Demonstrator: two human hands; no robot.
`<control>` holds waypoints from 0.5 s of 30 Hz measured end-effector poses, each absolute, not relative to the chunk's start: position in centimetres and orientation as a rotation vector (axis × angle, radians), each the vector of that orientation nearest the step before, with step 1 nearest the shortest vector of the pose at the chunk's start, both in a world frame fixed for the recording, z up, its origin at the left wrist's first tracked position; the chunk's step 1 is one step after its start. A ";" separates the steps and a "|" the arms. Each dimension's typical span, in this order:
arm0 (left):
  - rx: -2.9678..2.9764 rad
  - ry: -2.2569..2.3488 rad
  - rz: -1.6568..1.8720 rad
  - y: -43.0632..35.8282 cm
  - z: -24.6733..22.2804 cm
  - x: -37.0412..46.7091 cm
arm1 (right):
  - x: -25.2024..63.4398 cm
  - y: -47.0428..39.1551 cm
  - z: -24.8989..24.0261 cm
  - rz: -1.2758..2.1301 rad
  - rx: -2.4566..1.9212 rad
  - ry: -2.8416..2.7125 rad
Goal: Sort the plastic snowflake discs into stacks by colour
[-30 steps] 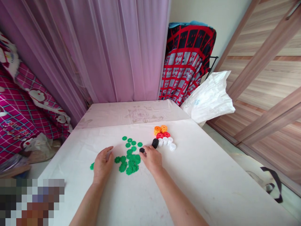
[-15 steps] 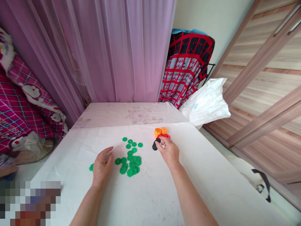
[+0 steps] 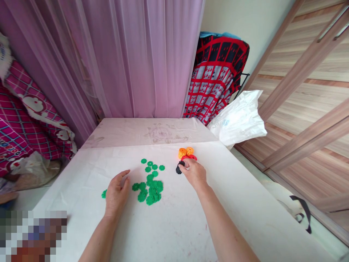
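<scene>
My left hand (image 3: 117,191) hovers at or just over the white tabletop, fingers curved and thumb apart, with nothing in it. A green notched plastic disc (image 3: 104,194) peeks out at its left edge. To its right spreads a heap of green notched discs (image 3: 155,189), some overlapping, with several single ones (image 3: 148,169) beyond. My right hand (image 3: 195,174) pinches at a small group of black notched discs (image 3: 179,169); its fingertips partly cover them. Just behind these lie red discs (image 3: 193,157), partly hidden by the hand, and stacked orange discs (image 3: 182,153).
A white cloth covers the table (image 3: 163,233), with a flowered strip (image 3: 128,133) at the far end. A white plastic bag (image 3: 237,120) stands beyond the right edge. Purple curtains (image 3: 136,58) hang behind; a wooden wardrobe (image 3: 308,87) is on the right. A blurred patch covers the lower left.
My right hand's thumb and fingers have drawn closer together at the black discs. The left hand looks almost unmoved; the whole view has shifted slightly.
</scene>
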State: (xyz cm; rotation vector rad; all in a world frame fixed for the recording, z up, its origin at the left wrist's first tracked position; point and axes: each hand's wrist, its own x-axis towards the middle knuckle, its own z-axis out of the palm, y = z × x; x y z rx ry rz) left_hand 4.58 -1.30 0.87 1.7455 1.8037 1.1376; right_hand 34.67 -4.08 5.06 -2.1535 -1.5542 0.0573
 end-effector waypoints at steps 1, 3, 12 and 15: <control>1.749 1.802 1.141 -1.3 0.9 4.6 | 34.7 -4.1 5.1 0.062 -2.151 -1.546; 1.754 1.805 1.147 -1.4 0.8 4.5 | 34.8 -4.3 5.0 0.051 -2.136 -1.512; 2.008 1.851 1.095 -1.1 0.9 3.7 | 31.1 -10.7 1.3 0.048 -1.761 -1.752; 2.047 2.109 0.973 -1.3 0.8 2.0 | 28.8 -12.3 0.0 0.058 -1.664 -1.899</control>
